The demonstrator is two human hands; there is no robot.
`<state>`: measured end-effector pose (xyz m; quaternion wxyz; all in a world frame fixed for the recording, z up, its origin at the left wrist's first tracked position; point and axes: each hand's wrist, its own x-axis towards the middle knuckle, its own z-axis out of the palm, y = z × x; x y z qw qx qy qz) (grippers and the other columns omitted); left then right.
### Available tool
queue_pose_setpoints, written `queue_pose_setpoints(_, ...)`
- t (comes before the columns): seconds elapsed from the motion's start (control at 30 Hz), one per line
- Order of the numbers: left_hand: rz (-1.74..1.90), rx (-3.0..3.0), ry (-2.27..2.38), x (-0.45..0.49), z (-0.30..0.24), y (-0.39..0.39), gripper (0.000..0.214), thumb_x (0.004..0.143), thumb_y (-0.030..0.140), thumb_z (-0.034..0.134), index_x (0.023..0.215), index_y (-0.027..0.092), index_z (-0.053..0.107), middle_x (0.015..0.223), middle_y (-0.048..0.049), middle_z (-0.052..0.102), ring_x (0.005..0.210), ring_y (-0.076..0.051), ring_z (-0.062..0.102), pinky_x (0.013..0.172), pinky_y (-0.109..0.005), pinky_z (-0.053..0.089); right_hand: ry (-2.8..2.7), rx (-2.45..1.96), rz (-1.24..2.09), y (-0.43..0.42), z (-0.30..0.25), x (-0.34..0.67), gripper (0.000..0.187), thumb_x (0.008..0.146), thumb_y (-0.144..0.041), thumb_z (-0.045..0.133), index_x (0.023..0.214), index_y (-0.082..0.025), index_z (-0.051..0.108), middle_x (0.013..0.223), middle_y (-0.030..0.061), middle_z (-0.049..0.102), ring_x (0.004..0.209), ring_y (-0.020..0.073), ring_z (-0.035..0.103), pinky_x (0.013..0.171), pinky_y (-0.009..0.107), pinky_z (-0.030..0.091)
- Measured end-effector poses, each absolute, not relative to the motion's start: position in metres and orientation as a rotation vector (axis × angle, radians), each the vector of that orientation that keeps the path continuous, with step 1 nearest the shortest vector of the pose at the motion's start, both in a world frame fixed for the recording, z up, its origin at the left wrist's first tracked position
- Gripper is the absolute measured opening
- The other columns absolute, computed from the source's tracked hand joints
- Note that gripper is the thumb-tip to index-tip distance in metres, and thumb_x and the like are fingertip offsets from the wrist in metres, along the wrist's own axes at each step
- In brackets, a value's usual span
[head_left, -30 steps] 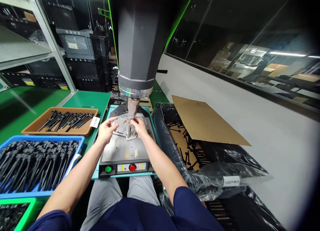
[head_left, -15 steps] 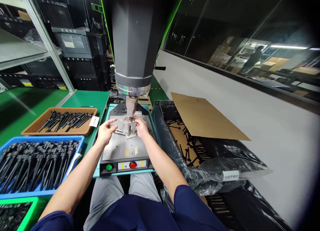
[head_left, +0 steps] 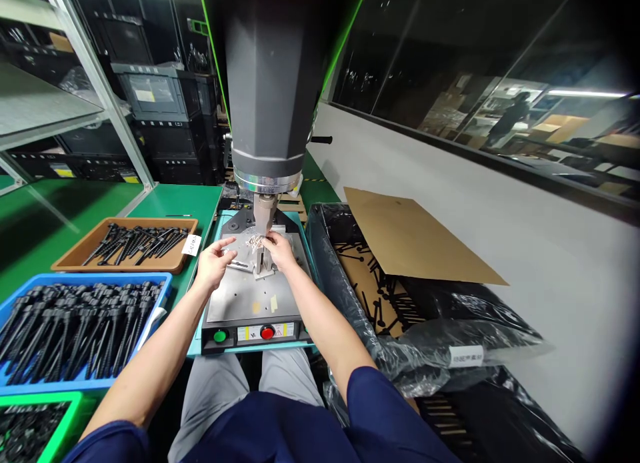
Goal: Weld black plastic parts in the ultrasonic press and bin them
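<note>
My right hand is at the top of the upright metal fixture, its thumb and fingers closed just below the horn of the press machine. What lies between those fingers is hidden. My left hand is held to the left of the fixture, thumb and forefinger apart, with nothing in it. Clear plastic-like shine shows around the fixture's top. The fixture stands on the grey metal base plate.
A green button and a red button sit on the base's front. Left are a brown tray and a blue tray of black ribbed parts, plus a green bin. A plastic-lined box with cardboard stands right.
My right hand has shifted slightly left and its fingers now cover the fixture's top, where a small dark piece showed before. My left hand has hardly moved.
</note>
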<state>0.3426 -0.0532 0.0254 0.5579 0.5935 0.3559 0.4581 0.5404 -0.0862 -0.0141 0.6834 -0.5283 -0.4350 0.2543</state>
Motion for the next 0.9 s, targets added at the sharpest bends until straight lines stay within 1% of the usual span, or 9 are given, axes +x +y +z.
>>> queue_pose_setpoints(0.1,1.106,1.396,0.834,0.343,0.026,-0.054,0.055,0.056,0.032,0.082,0.107,0.014,0.073,0.065,-0.0009,0.06,0.052,-0.01,0.04,0.051,-0.024,0.034,-0.914,-1.249,0.529,-0.084,-0.017,0.538,0.026,0.066,-0.031,0.07,0.089,-0.019,0.068,0.089,0.0025,0.071,0.089,0.0207,0.062,0.089,0.035,0.047)
queue_pose_setpoints(0.23,1.125,1.389,0.817,0.343,0.029,-0.057,0.053,0.054,0.031,0.083,0.103,0.015,0.074,0.076,-0.0037,0.066,0.054,-0.009,0.041,0.053,-0.025,0.036,-0.827,-1.267,0.578,-0.084,-0.018,0.533,0.032,0.064,-0.034,0.072,0.091,-0.019,0.065,0.087,0.0013,0.069,0.081,0.0185,0.061,0.085,0.034,0.047)
queue_pose_setpoints(0.33,1.12,1.384,0.816,0.343,0.03,-0.058,0.053,0.054,0.031,0.083,0.104,0.014,0.074,0.078,-0.0041,0.067,0.054,-0.009,0.041,0.054,-0.025,0.035,-0.774,-1.218,0.653,-0.089,-0.018,0.531,0.035,0.058,-0.031,0.075,0.091,-0.02,0.065,0.088,-0.0003,0.07,0.083,0.0178,0.062,0.086,0.033,0.047)
queue_pose_setpoints(0.43,1.104,1.381,0.834,0.342,0.029,-0.059,0.053,0.055,0.03,0.082,0.105,0.013,0.074,0.071,-0.0025,0.064,0.054,-0.01,0.042,0.055,-0.025,0.035,-0.702,-1.088,0.752,-0.094,-0.019,0.53,0.042,0.054,-0.026,0.075,0.094,-0.023,0.065,0.092,-0.0014,0.072,0.088,0.0184,0.064,0.085,0.031,0.048)
queue_pose_setpoints(0.53,1.084,1.378,0.85,0.342,0.028,-0.06,0.054,0.054,0.03,0.082,0.105,0.013,0.074,0.066,-0.0017,0.063,0.054,-0.011,0.043,0.056,-0.026,0.036,-0.518,-0.999,0.818,-0.097,-0.019,0.532,0.029,0.063,-0.034,0.069,0.089,-0.021,0.066,0.091,0.0014,0.073,0.088,0.0201,0.066,0.078,0.032,0.051)
queue_pose_setpoints(0.63,1.078,1.379,0.849,0.341,0.026,-0.06,0.054,0.053,0.03,0.083,0.103,0.013,0.074,0.082,-0.006,0.069,0.055,-0.01,0.043,0.057,-0.027,0.038,-0.343,-0.997,0.829,-0.095,-0.02,0.536,0.026,0.07,-0.044,0.065,0.076,-0.019,0.064,0.08,0.0046,0.072,0.08,0.0206,0.067,0.068,0.031,0.052)
queue_pose_setpoints(0.73,1.081,1.386,0.827,0.34,0.021,-0.059,0.051,0.053,0.031,0.084,0.101,0.015,0.074,0.103,-0.0099,0.071,0.058,-0.01,0.045,0.059,-0.027,0.04,-0.282,-1.005,0.825,-0.092,-0.02,0.539,0.025,0.065,-0.04,0.075,0.068,-0.019,0.062,0.067,0.0025,0.068,0.068,0.0186,0.066,0.06,0.029,0.051)
queue_pose_setpoints(0.8,1.08,1.387,0.819,0.341,0.016,-0.058,0.05,0.054,0.031,0.083,0.101,0.017,0.074,0.108,-0.0106,0.071,0.058,-0.01,0.046,0.058,-0.027,0.04,-0.276,-1.0,0.822,-0.091,-0.021,0.541,0.024,0.063,-0.035,0.078,0.067,-0.019,0.061,0.064,0.0009,0.067,0.063,0.0166,0.064,0.057,0.027,0.05)
queue_pose_setpoints(0.9,1.069,1.378,0.827,0.344,0.009,-0.055,0.051,0.055,0.032,0.083,0.103,0.016,0.073,0.11,-0.0113,0.071,0.057,-0.008,0.046,0.057,-0.026,0.04,-0.284,-1.0,0.819,-0.091,-0.022,0.542,0.024,0.065,-0.036,0.078,0.068,-0.019,0.06,0.063,-0.0001,0.066,0.059,0.0148,0.063,0.055,0.026,0.051)
